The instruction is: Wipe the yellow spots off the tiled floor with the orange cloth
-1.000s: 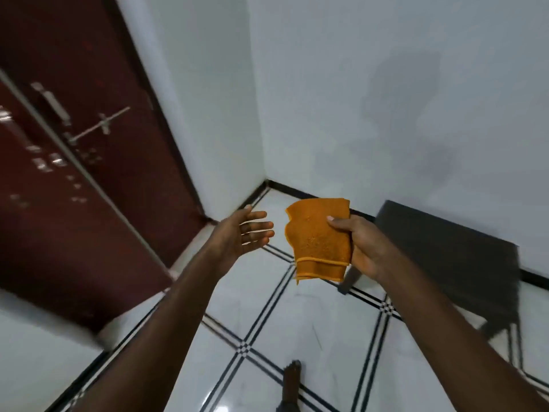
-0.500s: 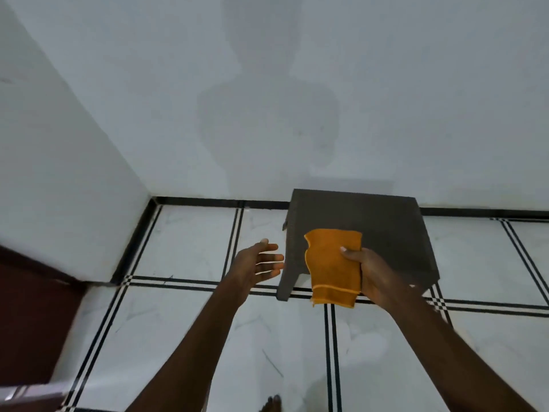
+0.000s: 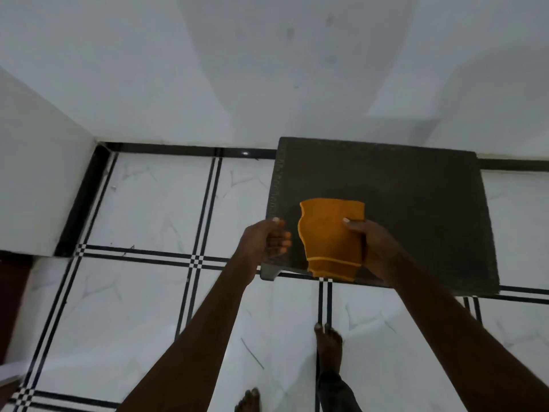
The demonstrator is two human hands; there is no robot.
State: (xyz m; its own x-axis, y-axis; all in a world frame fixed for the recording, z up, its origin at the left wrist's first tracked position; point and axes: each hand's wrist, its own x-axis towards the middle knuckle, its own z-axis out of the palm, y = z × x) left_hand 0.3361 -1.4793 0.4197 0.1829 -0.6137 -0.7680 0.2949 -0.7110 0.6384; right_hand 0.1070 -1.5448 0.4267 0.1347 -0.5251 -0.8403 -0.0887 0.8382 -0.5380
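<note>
Head view: right hand (image 3: 377, 248) pinches orange cloth (image 3: 331, 239), thumb on front face, cloth hanging folded, long axis running 12 to 6. Left hand (image 3: 263, 242) at 9 o'clock of cloth, just beside, fingers half curled, holding nothing. Both hover over near edge of dark stool (image 3: 401, 203). Tiled floor (image 3: 148, 209) spreads from 7 to 10 o'clock; no yellow spots visible on it. Judgement: right hand carries wipe; cloth must drop well down to floor, spots perhaps hidden under stool.
</note>
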